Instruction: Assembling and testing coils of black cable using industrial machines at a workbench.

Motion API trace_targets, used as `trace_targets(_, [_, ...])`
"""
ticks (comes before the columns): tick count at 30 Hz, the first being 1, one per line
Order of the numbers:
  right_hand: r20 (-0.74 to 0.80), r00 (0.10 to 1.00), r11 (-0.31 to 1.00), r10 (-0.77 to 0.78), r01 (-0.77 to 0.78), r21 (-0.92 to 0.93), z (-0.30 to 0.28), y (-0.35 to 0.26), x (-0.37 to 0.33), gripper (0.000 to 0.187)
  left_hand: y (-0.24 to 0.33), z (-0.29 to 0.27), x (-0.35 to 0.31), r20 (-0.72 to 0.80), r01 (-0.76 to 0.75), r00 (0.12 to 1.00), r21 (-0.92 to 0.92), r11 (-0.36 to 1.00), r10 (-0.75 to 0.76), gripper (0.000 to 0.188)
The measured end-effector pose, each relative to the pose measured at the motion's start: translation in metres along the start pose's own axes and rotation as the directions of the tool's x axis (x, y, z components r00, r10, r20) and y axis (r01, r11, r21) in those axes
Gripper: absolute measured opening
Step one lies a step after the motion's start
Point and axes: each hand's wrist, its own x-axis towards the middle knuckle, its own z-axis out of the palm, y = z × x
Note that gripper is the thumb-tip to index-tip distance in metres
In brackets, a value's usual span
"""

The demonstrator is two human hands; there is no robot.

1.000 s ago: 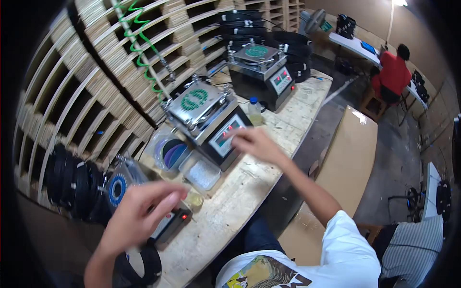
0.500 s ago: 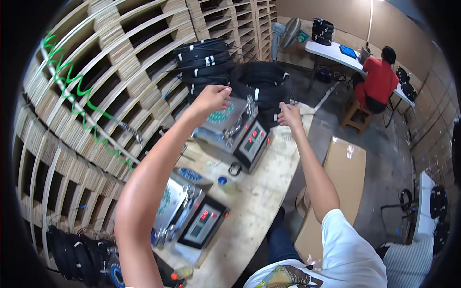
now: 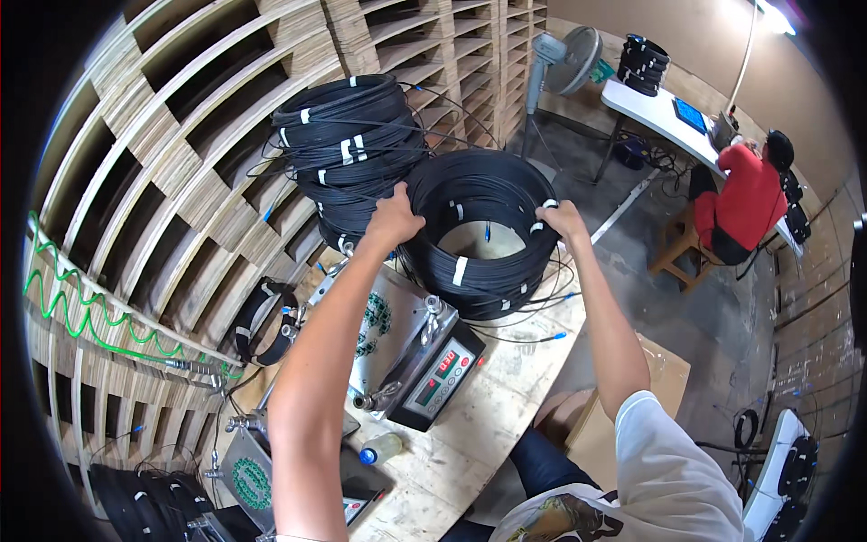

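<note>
A stack of black cable coils (image 3: pixel 501 271), bound with white ties, stands at the far end of the wooden workbench (image 3: pixel 492 379). My right hand (image 3: pixel 562 219) grips the stack's right rim beside a white tie, fingers closed over the cable. At the left rim, my left hand (image 3: pixel 394 219) is closed on the coil, its fingertips partly hidden. Under my left forearm sits a metal polishing machine (image 3: pixel 411 334) with clamps, a green-patterned plate and a lit display. A second such machine (image 3: pixel 248 479) is nearer, partly covered by my left arm.
Taller black coils (image 3: pixel 352 135) stand behind my left hand, against wooden racks (image 3: pixel 217 90). A small blue-capped bottle (image 3: pixel 382 448) is on the bench. Loose cable ends with blue tips (image 3: pixel 553 337) trail rightward. A fan (image 3: pixel 569 63) and a seated person in red (image 3: pixel 745 199) are farther back.
Both hands, raised above the bench half a second ago, have come onto the rims of the black coil stack. The view has shifted, bringing the coils nearer.
</note>
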Motion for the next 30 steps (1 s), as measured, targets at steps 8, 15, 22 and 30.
trace_targets(8, [-0.040,0.995,0.965,-0.094,0.101,0.244,-0.014,-0.010,-0.024,0.010,0.011,-0.002,-0.018,0.046,0.189,0.982,-0.334,0.924,-0.184,0.118])
trace_targets(15, [0.054,0.998,0.676,-0.041,-0.012,0.737,-0.036,-0.023,-0.043,0.004,0.022,0.005,-0.028,-0.141,0.060,0.976,-0.563,0.824,-0.168,0.121])
trace_targets(22, [-0.135,0.991,0.557,-0.011,0.118,0.822,-0.067,-0.021,-0.067,0.020,0.051,0.038,-0.018,-0.033,0.221,0.942,-0.691,0.688,-0.335,0.048])
trace_targets(30, [-0.182,0.983,0.523,0.025,0.142,0.840,-0.130,0.015,-0.080,0.030,0.103,0.070,-0.030,0.046,0.217,0.932,-0.867,0.449,-0.360,0.027])
